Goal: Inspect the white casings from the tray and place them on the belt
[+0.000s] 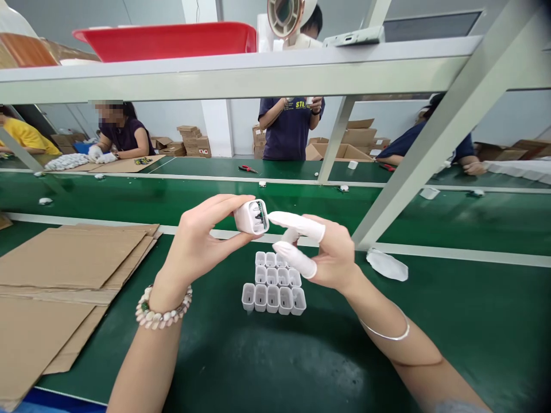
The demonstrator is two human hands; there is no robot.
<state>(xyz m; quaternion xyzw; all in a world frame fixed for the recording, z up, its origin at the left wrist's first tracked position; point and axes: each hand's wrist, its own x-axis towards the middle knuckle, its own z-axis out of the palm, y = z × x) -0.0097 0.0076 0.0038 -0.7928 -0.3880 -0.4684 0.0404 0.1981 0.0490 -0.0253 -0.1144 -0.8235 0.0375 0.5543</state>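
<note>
My left hand (202,229) grips a small white plastic charger housing (248,218) between thumb and fingers. Its open end faces right, and a green circuit board with dark parts shows inside. White finger cots cover fingertips of my right hand (321,246). The index fingertip is right beside the housing's open end; whether it touches I cannot tell. Thumb and index finger are apart, with nothing visible between them. Below my hands, several white open-topped housings (272,299) stand in rows on the green tabletop (241,367), some partly hidden by my right hand.
Flat cardboard sheets (64,258) lie at the left. A white scrap (387,265) lies at the right. Beyond is a green conveyor belt (193,198) carrying small white pieces. A shelf frame (215,80) with a red tray (172,43) crosses above. Several people work opposite.
</note>
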